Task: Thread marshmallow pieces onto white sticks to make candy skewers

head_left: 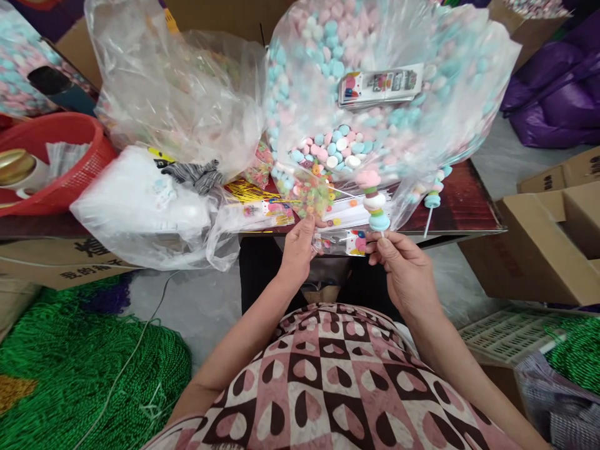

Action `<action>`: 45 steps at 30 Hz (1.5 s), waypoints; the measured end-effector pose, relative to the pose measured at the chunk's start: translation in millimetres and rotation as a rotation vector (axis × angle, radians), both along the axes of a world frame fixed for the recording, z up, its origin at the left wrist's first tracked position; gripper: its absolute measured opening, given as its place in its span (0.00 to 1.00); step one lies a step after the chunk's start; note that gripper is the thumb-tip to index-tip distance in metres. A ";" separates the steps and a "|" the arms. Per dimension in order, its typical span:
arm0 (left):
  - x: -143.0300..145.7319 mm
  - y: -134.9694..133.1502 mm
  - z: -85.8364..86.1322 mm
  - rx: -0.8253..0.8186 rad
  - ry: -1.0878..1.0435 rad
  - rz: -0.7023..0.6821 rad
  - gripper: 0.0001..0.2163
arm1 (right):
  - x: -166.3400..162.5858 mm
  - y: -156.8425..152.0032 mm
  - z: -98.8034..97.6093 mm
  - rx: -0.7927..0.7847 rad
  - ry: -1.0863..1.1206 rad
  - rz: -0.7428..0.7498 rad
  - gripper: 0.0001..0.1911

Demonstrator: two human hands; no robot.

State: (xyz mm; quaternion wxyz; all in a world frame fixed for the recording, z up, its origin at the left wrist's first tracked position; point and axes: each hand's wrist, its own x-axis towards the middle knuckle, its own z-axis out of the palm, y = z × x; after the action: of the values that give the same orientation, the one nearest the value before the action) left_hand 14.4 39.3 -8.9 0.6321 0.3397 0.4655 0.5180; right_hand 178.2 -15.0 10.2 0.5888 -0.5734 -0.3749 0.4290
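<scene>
Between my hands, near the table's front edge, is a small clear printed wrapper bag [352, 242]. My left hand [300, 247] pinches its left end. In my right hand [405, 265] is the stick of a candy skewer [375, 201], held upright with pink, white and blue pieces and green and orange rings stacked on it. The fingers of that hand also meet the bag's right end. Loose gummy rings [315, 197] and white paper sticks [354, 211] lie just beyond. Another candy skewer [432, 200] rests at the table's right side.
A large open plastic bag of pastel candies [323, 134] covers the table's back, a stack of wrappers [380, 85] on it. Gold twist ties [250, 192] and a white plastic bag [145, 206] lie left, beside a red basket [89, 156]. Cardboard boxes [539, 250] stand right.
</scene>
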 end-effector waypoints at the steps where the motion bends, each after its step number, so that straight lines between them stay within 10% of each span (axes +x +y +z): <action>1: -0.5 -1.2 1.1 0.009 0.016 -0.043 0.22 | 0.1 0.7 -0.5 -0.010 0.011 -0.011 0.08; 8: -3.1 -8.9 7.9 0.030 0.170 -0.425 0.16 | -0.7 4.4 -9.6 -0.008 0.089 -0.017 0.09; 29: -1.7 -4.9 -7.8 0.056 -0.010 -0.154 0.17 | -4.6 4.1 -8.0 0.129 0.039 -0.051 0.07; 45: -0.6 -10.5 -14.0 0.175 0.327 -0.168 0.16 | -3.2 -4.2 -5.5 0.066 0.098 0.083 0.07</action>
State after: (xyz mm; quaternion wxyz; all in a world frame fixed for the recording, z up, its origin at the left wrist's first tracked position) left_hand 13.8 28.8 -22.9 0.5571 0.5106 0.4852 0.4399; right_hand 175.0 -19.2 4.7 0.6069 -0.5158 -0.3829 0.4680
